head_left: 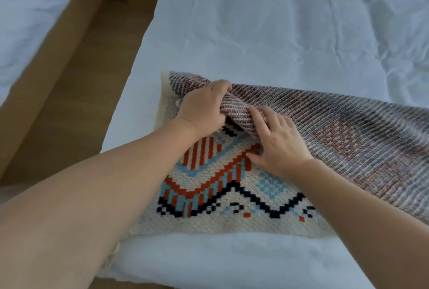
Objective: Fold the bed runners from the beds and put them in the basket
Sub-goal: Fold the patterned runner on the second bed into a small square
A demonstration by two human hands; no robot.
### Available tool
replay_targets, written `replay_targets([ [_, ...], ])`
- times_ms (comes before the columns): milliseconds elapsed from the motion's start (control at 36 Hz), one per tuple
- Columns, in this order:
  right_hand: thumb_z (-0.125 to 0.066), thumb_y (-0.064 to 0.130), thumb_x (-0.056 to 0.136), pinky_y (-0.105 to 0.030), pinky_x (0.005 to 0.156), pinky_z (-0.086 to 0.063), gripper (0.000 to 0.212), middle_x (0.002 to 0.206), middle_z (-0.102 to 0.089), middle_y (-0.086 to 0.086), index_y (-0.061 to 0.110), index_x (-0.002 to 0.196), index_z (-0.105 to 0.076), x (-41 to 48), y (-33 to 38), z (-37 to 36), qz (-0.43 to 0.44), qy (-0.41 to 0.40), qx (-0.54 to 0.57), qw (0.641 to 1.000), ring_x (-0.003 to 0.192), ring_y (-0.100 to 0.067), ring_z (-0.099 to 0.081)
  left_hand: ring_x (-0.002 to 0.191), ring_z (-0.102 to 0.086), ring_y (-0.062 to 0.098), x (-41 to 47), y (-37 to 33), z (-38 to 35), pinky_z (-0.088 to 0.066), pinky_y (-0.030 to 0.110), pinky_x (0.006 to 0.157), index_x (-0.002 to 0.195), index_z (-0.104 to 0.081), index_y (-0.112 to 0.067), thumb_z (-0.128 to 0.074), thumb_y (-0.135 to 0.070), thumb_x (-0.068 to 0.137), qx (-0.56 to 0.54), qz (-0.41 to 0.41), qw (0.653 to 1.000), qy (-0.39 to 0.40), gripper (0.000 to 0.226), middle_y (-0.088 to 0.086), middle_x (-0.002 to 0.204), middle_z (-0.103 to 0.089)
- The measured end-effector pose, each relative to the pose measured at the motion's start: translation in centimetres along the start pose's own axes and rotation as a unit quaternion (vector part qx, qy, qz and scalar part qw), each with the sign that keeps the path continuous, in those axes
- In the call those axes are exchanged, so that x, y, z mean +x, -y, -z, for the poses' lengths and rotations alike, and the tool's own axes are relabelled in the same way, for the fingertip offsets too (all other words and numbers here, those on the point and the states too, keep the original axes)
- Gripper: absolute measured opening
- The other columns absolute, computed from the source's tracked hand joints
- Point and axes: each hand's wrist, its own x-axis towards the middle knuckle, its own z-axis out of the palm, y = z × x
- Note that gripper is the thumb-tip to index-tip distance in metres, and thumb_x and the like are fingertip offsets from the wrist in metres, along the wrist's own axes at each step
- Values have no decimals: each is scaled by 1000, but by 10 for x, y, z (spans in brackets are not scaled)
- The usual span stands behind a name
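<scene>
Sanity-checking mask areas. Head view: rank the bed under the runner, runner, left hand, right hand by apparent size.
1. bed
2. runner
3. left hand and right hand: they look alike, so not ranked.

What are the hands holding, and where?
The left hand grips the bed runner at its turned-over edge; the right hand lies flat on that fold.

left hand (204, 108) grips folded bed runner (234, 216), right hand (277, 142) rests on it
</scene>
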Motion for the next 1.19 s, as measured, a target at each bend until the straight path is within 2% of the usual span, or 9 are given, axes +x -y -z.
replay_targets([
  [139, -51, 13, 90, -33, 67, -53, 62, 129, -56, -5, 16, 148, -28, 25, 24, 19, -38, -46, 93, 994, 87, -24, -62, 90, -60, 25, -9, 14, 12, -47, 34, 76, 109, -60, -12, -59, -1, 76, 46, -9, 996, -75, 35, 4, 99, -67],
  [361, -52, 1, 86, -33, 67, -53, 69, 132, -48, -6, 21, 146, -23, 17, 20, 16, -42, 17, 93, 995, 85, -22, -58, 83, -59, 33, -44, 66, 30, -37, 31, 64, 95, -66, -6, -52, 10, 70, 49, 80, 991, -99, 32, 12, 94, -66],
  [500, -74, 11, 70, -38, 78, -54, 92, 131, -49, -14, 17, 144, -19, 6, 39, -5, 13, -33, -37, 999, 99, -27, -60, 77, -58, 27, -77, 74, 41, -41, 30, 58, 91, -64, -8, -40, -10, 77, 32, 80, 993, -82, 28, 5, 89, -64],
  [695, -66, 6, 74, -38, 66, -54, 72, 121, -57, -13, 11, 140, -37, -2, 90, -14, 41, -9, -6, 999, 93, -31, -62, 89, -64, 26, -129, 82, 52, -45, 29, 67, 113, -64, -8, -41, -16, 88, 5, 67, 997, -40, 35, 7, 106, -69],
  [806, -72, 37, 77, -38, 66, -53, 68, 119, -59, -12, 11, 133, -44, -4, 110, -14, 20, -21, 2, 1000, 93, -31, -64, 83, -64, 25, -153, 83, 57, -42, 27, 65, 110, -65, -9, -44, -20, 89, -33, 63, 997, -24, 31, 6, 99, -68],
  [861, -74, 41, 74, -31, 57, -47, 65, 107, -64, -8, 12, 127, -50, -1, 121, -13, 18, -30, 5, 999, 79, -28, -66, 77, -61, 23, -160, 81, 59, -46, 30, 64, 106, -64, -9, -43, -25, 89, -64, 43, 997, -3, 32, 6, 93, -64],
  [973, -76, 3, 54, -18, 45, -22, 43, 57, -57, 0, 9, 95, -67, 4, 140, -8, 29, -44, 16, 998, 44, -21, -52, 85, -56, 23, -176, 88, 55, -43, 27, 73, 111, -64, -2, -58, 4, 79, -48, 40, 998, 18, 33, 11, 101, -60],
  [1056, -60, -3, 66, -21, 45, -25, 26, 65, -60, 0, 11, 88, -64, 5, 145, -4, 16, 8, 13, 1000, 57, -23, -56, 86, -57, 33, -191, 110, 48, -41, 30, 74, 102, -70, -4, -62, 11, 68, 13, 89, 996, 17, 38, 12, 96, -64],
  [1195, -46, -3, 82, -27, 64, -44, 39, 105, -64, -1, 13, 114, -60, -1, 137, -7, -16, 37, 33, 999, 94, -23, -60, 76, -61, 30, -204, 123, 52, -47, 32, 61, 85, -72, -4, -49, 5, 65, 9, 128, 990, -63, 32, 9, 90, -67],
])
